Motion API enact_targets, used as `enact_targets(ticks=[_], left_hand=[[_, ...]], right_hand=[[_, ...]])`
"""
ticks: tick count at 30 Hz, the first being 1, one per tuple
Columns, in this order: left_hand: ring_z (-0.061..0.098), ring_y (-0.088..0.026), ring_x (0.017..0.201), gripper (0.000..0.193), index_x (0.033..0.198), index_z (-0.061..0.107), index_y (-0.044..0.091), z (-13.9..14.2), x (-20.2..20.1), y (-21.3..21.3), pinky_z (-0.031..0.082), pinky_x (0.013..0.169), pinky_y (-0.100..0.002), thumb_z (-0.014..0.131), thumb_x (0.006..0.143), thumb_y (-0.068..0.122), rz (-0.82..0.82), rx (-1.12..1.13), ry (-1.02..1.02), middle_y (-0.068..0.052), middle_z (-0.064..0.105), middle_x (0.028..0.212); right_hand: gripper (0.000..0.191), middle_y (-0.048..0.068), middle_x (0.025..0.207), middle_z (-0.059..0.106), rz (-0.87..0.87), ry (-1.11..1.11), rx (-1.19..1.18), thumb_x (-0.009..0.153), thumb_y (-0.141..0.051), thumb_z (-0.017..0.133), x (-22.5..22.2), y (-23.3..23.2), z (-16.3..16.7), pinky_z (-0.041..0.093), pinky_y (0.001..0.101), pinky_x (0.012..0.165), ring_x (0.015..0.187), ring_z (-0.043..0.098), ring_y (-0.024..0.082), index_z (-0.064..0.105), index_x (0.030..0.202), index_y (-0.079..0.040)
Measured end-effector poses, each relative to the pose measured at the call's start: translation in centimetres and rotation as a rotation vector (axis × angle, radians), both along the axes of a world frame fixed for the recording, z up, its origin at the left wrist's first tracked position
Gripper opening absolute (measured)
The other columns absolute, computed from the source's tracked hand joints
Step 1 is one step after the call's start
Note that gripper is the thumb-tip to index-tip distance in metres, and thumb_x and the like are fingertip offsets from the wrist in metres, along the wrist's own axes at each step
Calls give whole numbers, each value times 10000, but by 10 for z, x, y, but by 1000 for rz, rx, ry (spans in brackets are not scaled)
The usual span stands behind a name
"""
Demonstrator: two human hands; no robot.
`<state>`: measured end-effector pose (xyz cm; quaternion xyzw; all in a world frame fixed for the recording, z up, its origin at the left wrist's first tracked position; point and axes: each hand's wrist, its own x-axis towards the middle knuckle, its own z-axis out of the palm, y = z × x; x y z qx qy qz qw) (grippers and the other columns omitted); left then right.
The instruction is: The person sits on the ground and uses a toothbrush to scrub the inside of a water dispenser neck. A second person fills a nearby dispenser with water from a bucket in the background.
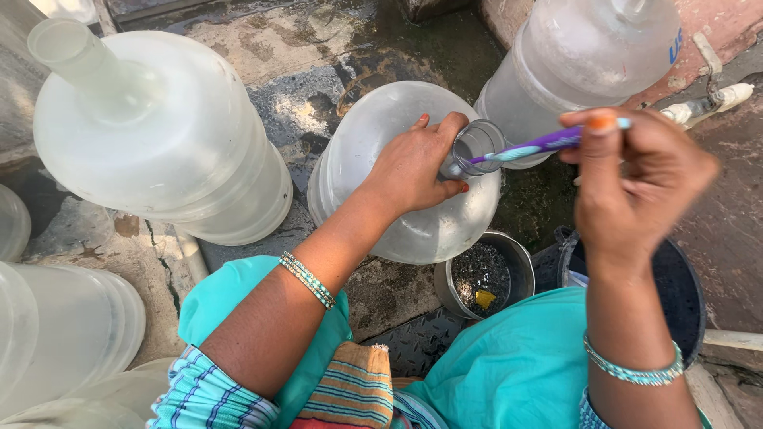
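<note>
The ground was wet, cracked concrete with dark damp patches, and a strip of ridged metal plate lay near the person's knees. Several large translucent water jugs stood or lay about on it. One big jug sat at the left with its neck pointing up and to the left, another jug stood at the upper right, and more pale containers crowded the left edge.

In the middle lay the jug being handled, tilted so that its neck pointed to the right. The left hand reached forward from a bent arm wearing thin bangles, and its grip was closed around the neck, thumb below and fingers curled over the top, holding the opening steady.

The right hand was raised at the right, wrist bent, a beaded bracelet on the forearm. Its grip was pinched tight, fingertips against thumb, on the handle of a purple and pale blue toothbrush. The brush lay nearly level, its head end reaching into the mouth of the jug.

Below the jug stood a small steel bowl holding dark gritty material and a yellow scrap. Just right of it was a dark bucket, partly hidden by the right arm. The person wore turquoise cloth with striped trim.
</note>
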<state>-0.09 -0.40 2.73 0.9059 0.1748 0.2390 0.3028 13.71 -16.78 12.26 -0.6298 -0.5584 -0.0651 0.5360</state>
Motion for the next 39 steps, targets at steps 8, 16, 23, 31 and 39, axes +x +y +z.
enact_targets(ticks=[8,16,23,31,39], left_hand=[[704,-397,978,698,1241,543,99,5,-11,8,282,1250,-521,873,720,426,-47,-107,74,-165,757,977],[677,-395,1086,838,1267,604,41,4,-24,13,523,932,-466,842,705,615,-72,-130,-9,-196,730,1125],[720,-367,1052,854,1282,611,47,10,-25,13,544,910,-449,802,712,653,-115,-184,92,-208,747,1059],[710,-388,1022,856,1287,596,37,10,-22,14,540,888,-459,818,721,640,-177,-126,91,-223,735,1033],[707,-397,1003,808,1272,607,42,15,-21,9,535,863,-467,822,711,582,-191,-131,65,-220,739,1010]], right_hand=[[313,54,866,683,132,-78,-188,1201,-227,637,10,31,-34,475,238,703,778,608,97,755,1011,-9],[452,72,979,658,143,-100,58,1253,-375,480,3,-9,5,442,225,725,801,580,98,638,1014,-26],[425,79,947,679,255,-99,-262,1179,-350,514,-16,44,-35,510,313,796,881,662,167,691,977,-21],[452,87,988,657,241,-57,27,1287,-331,492,3,-3,4,462,246,737,801,611,137,585,1000,5],[392,92,923,656,225,-139,-222,1203,-271,519,-14,38,-37,498,338,760,846,652,183,666,953,-7]])
